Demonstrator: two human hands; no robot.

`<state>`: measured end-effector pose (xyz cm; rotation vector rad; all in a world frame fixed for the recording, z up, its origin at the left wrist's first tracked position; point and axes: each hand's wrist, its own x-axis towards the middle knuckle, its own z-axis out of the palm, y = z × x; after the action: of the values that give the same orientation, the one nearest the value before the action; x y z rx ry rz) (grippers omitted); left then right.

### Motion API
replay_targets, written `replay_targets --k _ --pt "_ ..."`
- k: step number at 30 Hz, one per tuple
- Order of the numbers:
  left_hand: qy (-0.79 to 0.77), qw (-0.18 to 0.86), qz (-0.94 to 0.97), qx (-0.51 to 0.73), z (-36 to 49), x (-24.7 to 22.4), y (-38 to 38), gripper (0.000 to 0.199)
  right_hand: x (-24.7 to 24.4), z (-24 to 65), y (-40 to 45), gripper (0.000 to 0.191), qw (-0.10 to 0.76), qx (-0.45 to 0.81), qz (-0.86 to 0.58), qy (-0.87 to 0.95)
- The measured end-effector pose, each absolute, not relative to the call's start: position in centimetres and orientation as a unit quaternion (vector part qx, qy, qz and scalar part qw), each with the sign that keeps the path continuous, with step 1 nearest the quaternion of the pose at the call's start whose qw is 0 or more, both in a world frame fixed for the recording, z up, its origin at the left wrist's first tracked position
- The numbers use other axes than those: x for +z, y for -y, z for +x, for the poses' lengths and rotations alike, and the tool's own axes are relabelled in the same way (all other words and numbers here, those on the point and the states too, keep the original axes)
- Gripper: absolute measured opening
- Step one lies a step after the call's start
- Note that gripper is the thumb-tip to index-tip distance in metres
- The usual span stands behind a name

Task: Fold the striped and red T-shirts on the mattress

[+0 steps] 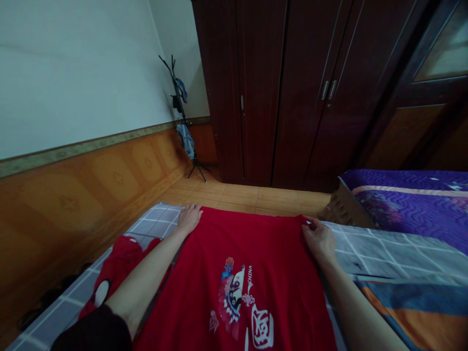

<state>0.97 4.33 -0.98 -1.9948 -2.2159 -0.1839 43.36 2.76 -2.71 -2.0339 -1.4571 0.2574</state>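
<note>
A red T-shirt (278,253) lies spread out before me, with a printed opera-mask picture, the word CHINA and white characters on its front. Its far edge runs straight between my two hands. At the far left corner, my left hand (189,217) is closed on the cloth, fingers close together. My right hand (320,240) pinches the far right corner between thumb and fingers, where a small white tag shows. Another red garment (120,261) with a white oval patch lies crumpled beside my left forearm.
Everything lies on a grey checked bed sheet (387,248). A blue and orange cloth (427,307) is at the right. Beyond are a purple-covered bed (413,195), a dark wardrobe (263,97) and a coat stand (180,95) with clothes. A tiled wall (91,190) runs along the left.
</note>
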Motion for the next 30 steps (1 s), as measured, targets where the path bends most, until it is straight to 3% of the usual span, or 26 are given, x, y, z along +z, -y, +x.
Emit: replay_targets --k 6,13,20,30 --pt "0.696 0.077 -0.714 -0.007 -0.1 -0.3 1.7 0.036 -2.4 43.3 -2.8 0.041 0.294 0.103 -0.771 0.556" --pt "0.618 0.053 -0.783 0.052 -2.9 0.3 13.9 0.043 -2.3 43.3 -2.9 0.041 0.288 0.094 -0.774 0.557" --pt "0.664 0.129 -0.732 0.086 -8.1 2.1 20.7 0.036 -2.3 43.3 -3.3 0.04 0.27 0.111 -0.782 0.55" --pt "0.672 -0.123 -0.728 -0.058 -2.0 3.0 27.8 0.034 0.6 42.2 -1.2 0.041 0.259 0.172 -0.738 0.599"
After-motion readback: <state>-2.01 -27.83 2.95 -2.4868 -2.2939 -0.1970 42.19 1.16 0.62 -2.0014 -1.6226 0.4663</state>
